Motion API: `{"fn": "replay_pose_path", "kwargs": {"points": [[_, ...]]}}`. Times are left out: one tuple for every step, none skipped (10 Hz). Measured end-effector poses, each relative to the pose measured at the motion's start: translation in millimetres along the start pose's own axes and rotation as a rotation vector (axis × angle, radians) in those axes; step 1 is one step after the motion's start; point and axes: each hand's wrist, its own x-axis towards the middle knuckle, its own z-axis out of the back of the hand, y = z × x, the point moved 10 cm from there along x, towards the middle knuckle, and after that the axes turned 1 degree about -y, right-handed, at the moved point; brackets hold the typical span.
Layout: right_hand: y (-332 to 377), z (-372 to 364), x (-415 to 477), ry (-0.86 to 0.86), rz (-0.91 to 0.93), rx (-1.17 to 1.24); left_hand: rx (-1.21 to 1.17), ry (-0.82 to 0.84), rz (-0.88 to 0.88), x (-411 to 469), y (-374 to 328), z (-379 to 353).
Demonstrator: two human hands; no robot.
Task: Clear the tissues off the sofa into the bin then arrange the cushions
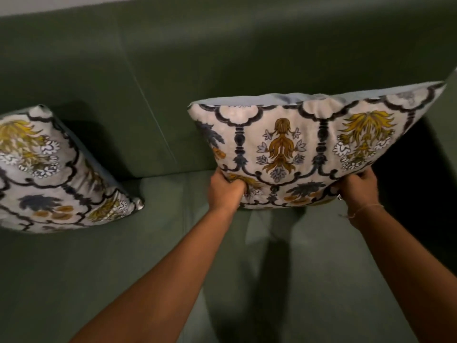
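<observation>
Green velvet-like fabric covers the sofa (173, 58), whose backrest fills the upper part of the view and whose seat fills the lower part. 2 patterned cushions are seen on it. Both carry a pale ground with dark scalloped outlines and yellow, ochre and slate-blue floral motifs.

The held cushion (319, 147) is found at about 2 o'clock from the centre of the view. It is kept upright with its printed face toward the camera, and a plain pale blue-grey backing is seen along its top edge. Its lower edge is just above the seat or touching it; which of the 2 cannot be told. A dark shadow is cast beside it at 3 o'clock.

The left hand (226, 191) is closed on the cushion's lower left corner, with the fingers dug into the fabric. The right hand (359, 185) is closed on the lower right corner, the fingers curled round the edge. A thin thread bracelet (363, 210) is worn on the right wrist. Both forearms are bare and enter from the 6 o'clock edge.

The second cushion (53, 174) is seen at 9 o'clock, well apart from the held one. It is leaned back at a tilt against the backrest, with one corner resting on the seat, and is partly cut off by the left edge of the view.
</observation>
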Motion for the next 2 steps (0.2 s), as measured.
{"fn": "replay_pose_path", "kwargs": {"points": [[7,-3,-10,-0.013,-0.007,-0.031,0.101,0.112,-0.028,2,3,2],[8,18,-25,-0.165,-0.053,0.008,0.371,0.228,-0.090,-10,18,14]]}}
